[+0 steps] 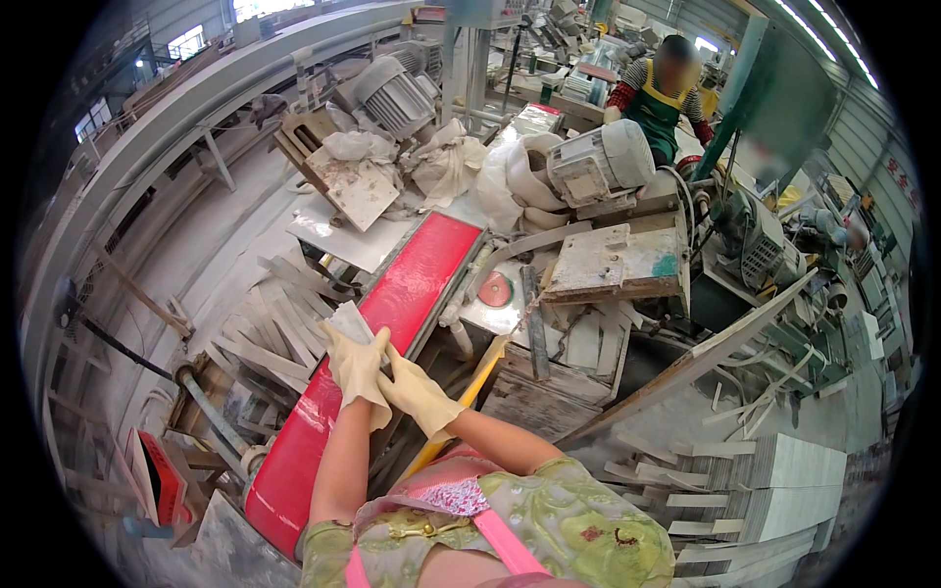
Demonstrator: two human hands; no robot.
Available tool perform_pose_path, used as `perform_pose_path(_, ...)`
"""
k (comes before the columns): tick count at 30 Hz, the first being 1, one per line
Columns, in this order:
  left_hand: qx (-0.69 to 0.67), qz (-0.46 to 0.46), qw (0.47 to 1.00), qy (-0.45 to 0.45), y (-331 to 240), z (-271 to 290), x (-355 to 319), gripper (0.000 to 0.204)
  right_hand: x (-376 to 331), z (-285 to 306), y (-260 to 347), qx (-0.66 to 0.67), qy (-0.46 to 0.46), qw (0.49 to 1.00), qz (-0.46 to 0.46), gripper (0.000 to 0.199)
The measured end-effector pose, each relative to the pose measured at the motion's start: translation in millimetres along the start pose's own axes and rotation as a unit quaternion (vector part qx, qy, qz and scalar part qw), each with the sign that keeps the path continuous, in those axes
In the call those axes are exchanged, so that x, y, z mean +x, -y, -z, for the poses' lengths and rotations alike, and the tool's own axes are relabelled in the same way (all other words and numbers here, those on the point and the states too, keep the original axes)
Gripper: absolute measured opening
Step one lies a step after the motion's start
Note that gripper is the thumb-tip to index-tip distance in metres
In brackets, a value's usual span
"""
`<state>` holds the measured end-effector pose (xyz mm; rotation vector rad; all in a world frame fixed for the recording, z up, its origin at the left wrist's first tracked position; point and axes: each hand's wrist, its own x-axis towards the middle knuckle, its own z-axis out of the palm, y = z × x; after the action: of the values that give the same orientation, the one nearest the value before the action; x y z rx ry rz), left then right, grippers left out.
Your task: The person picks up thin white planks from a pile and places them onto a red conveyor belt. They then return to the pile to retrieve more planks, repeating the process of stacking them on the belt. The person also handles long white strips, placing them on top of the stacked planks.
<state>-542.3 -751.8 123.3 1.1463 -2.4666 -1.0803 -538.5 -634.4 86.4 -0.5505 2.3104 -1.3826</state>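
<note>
A pale tile strip (350, 321) lay over the red belt (392, 314), near centre. The gloved left hand (357, 370) grasped its near end; the gloved right hand (417, 394) touched it, grip unclear. Cut strips (270, 328) lay left; a motor (603, 162) stood far right.

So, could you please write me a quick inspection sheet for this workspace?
Surface: red conveyor belt, wet and glossy.
Job's things: pale tile strip held over the belt.
Clutter: tile offcuts piled left of the belt; stacked tiles at right.
Hands: left hand and right hand, both gloved, on the strip.
Cables: black hose at left.
Surroundings: grey motor; another person behind it.
</note>
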Motion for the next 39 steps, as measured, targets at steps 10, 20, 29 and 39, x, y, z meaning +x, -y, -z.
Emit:
perform_pose_path(10, 0.06, -0.132, 0.983, 0.108, 43.9, 25.5, 23.9, 0.122, -5.1, -42.7, 12.1, 0.013, 0.063, 0.997, -0.039, 0.088)
perform_pose_path(20, 0.075, -0.257, 0.93, 0.252, 110.2, 125.0, -4.6, 0.11, -39.4, -55.4, 35.0, 0.191, 0.351, 0.897, 0.192, 0.062)
perform_pose_path(29, -0.239, -0.084, 0.967, -0.041, 189.6, 94.8, -65.3, 0.102, 55.5, -11.2, 16.4, 0.416, 0.17, 0.892, 0.046, 0.055)
perform_pose_path(39, -0.381, -0.018, 0.913, -0.145, 175.7, 53.6, -84.1, 0.063, 25.5, -38.8, 11.6, 0.264, 0.219, 0.918, 0.2, 0.062)
